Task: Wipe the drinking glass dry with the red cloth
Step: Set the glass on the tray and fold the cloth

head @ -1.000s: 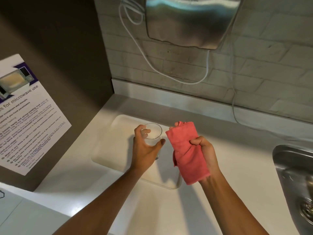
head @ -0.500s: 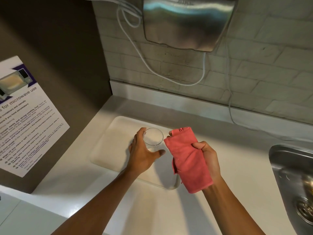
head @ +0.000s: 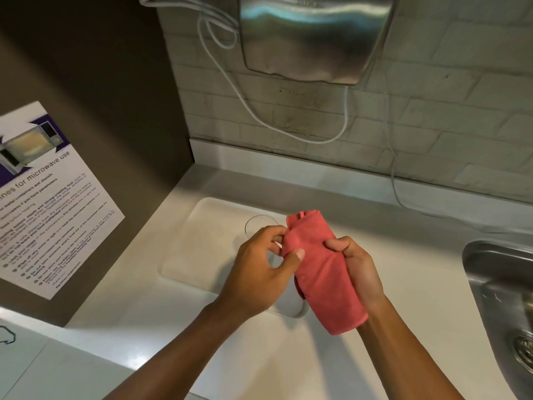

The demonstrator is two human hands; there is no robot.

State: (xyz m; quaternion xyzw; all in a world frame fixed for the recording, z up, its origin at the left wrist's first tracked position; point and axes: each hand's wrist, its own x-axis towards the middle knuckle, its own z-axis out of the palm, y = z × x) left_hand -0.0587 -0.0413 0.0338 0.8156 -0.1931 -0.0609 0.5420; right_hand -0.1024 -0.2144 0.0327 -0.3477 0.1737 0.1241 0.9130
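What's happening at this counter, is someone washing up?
Drying up, it seems. A person holds a folded red cloth in the right hand, and the left hand is pinching the cloth's near edge. The drinking glass stands upright on a white tray just behind the left hand, and neither hand grips it. A steel sink sits at the right. No wiping is under way right now.

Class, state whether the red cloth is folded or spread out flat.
Folded: the red cloth forms a thick bundle gripped by both hands.
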